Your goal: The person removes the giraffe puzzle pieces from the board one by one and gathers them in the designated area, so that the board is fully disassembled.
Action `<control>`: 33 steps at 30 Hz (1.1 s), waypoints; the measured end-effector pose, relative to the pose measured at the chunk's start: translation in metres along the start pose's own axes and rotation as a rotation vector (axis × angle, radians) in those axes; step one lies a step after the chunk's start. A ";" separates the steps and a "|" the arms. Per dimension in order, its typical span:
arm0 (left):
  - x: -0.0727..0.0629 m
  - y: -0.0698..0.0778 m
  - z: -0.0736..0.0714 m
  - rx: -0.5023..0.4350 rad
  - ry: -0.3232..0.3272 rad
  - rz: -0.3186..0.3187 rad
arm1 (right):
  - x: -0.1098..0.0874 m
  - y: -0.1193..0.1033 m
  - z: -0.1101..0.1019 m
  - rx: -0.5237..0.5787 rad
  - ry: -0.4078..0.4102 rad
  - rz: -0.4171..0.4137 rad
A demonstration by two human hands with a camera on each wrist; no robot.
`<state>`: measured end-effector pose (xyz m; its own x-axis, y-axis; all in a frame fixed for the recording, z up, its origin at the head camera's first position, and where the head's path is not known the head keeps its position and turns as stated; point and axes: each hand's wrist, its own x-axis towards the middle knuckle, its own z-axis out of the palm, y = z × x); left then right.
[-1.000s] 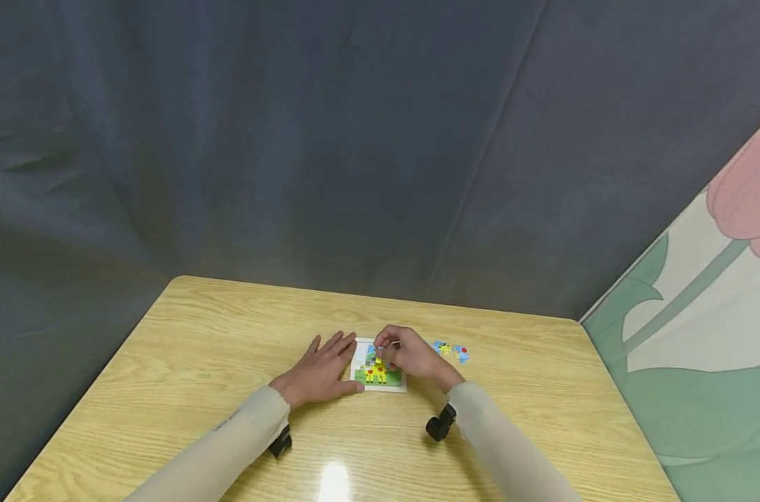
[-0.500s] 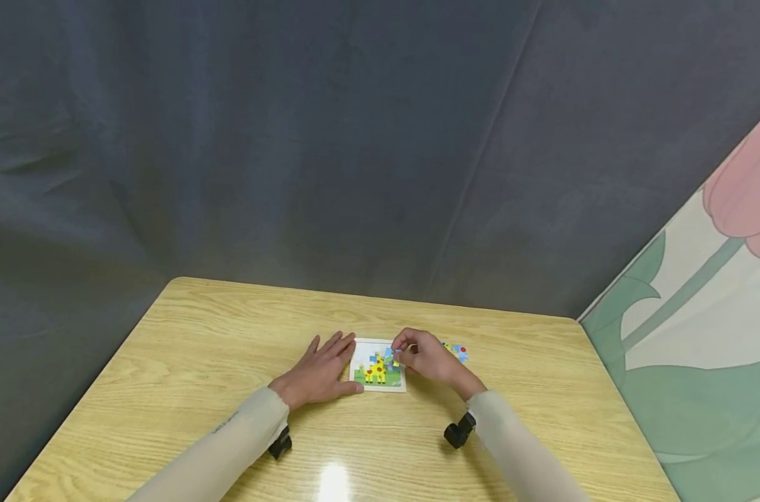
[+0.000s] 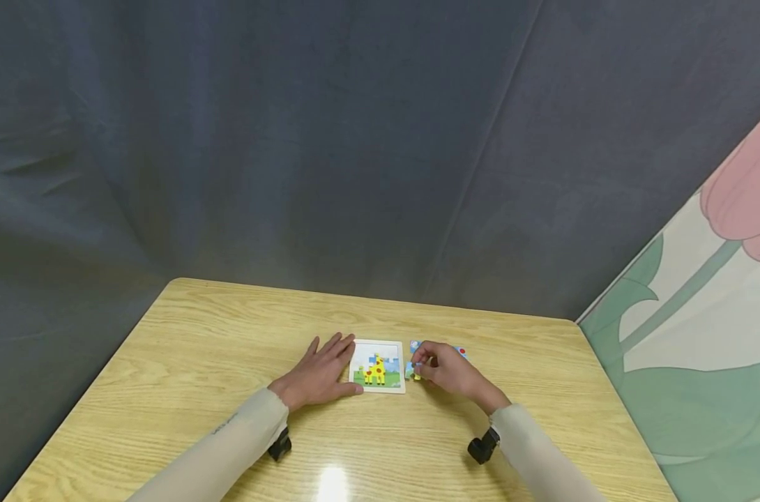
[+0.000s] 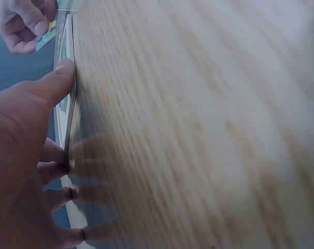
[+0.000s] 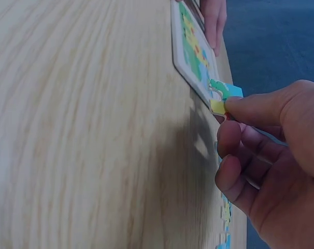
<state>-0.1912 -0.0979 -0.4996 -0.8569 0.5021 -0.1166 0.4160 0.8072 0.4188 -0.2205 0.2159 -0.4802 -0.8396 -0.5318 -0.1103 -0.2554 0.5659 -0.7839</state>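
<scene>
The right hand (image 3: 447,369) is pinching a blue, green and yellow jigsaw piece (image 5: 231,90) between thumb and index finger, the pads clamped on it while the other fingers are curling in beneath. The held piece is tilting in that grip, and in the head view it is sitting just beside the edge of the puzzle tray (image 3: 369,350) nearest these fingers. The left hand (image 3: 317,374) is spreading its fingers apart at the tray's opposite side, the fingertips touching along that edge and the thumb resting on the near corner. Between the two hands' fingers, the yellow giraffe with red spots (image 3: 376,374) is filling the lower part of the tray with green ground, and white backing is showing beyond it. Past the right fingertips, a loose blue piece (image 3: 414,345) is lying on the wooden table (image 3: 229,328), and farther out behind the knuckles a loose blue-and-red piece (image 3: 461,352) is lying partly hidden by the hand. In the right wrist view, more pieces are peeking out below the curled fingers, too covered to count.
</scene>
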 end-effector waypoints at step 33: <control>-0.001 -0.001 -0.001 -0.009 -0.007 0.011 | -0.004 0.004 0.008 -0.259 0.071 0.010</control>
<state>-0.1905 -0.0992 -0.4990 -0.8501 0.5132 -0.1184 0.4225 0.7987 0.4284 -0.2140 0.2155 -0.4883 -0.8721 -0.4848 -0.0668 -0.3532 0.7179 -0.5999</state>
